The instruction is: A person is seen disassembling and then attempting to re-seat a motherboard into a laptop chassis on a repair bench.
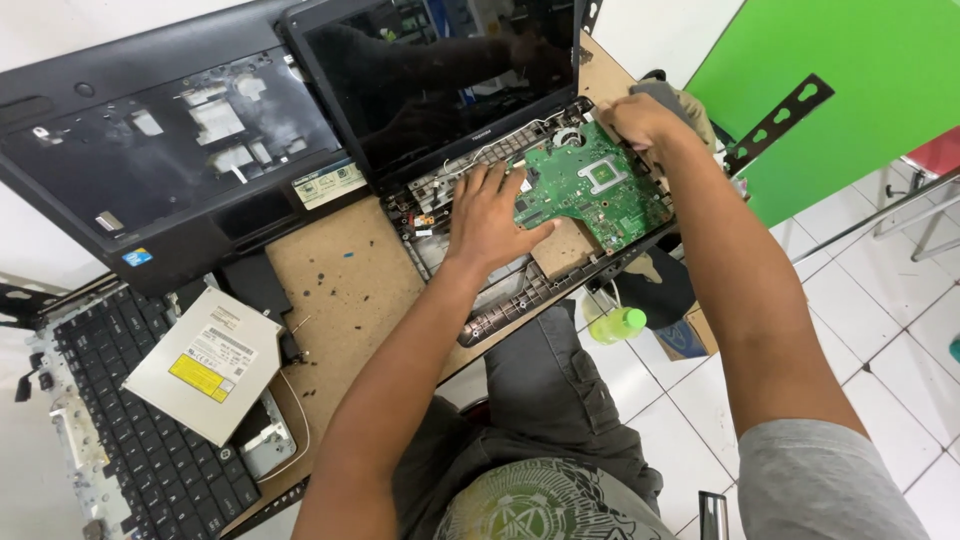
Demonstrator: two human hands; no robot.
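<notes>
1. The left hand (487, 215) lies flat, fingers spread, pressing on the near-left edge of the green circuit board (592, 187); it grips nothing, only steadies.
2. The right hand (637, 118) is at the board's far right corner, fingers curled down onto the edge; whether it pinches the board or a small part there I cannot tell.
3. The circuit board sits inside the opened laptop base (520, 270), tilted a little across it, just below the dark screen (440, 75), which stands open behind.
4. The base rests on a brown worktop (345, 290) speckled with small dark bits.
5. To the left lies a removed black palm-rest cover (170, 160), and nearer the person a loose keyboard (150, 440) with a silver optical drive (205, 362) lying on it.
6. A green bottle (617, 324) stands below the worktop's edge, over the white tiled floor (880, 300).
7. Judging by the pose, the step in hand is working the board free of, or into, its seat in the base; which of the two is not clear.
8. The next move seems to call for an even lift or press from both hands, keeping the board level so that no connector or cable under it snags.
</notes>
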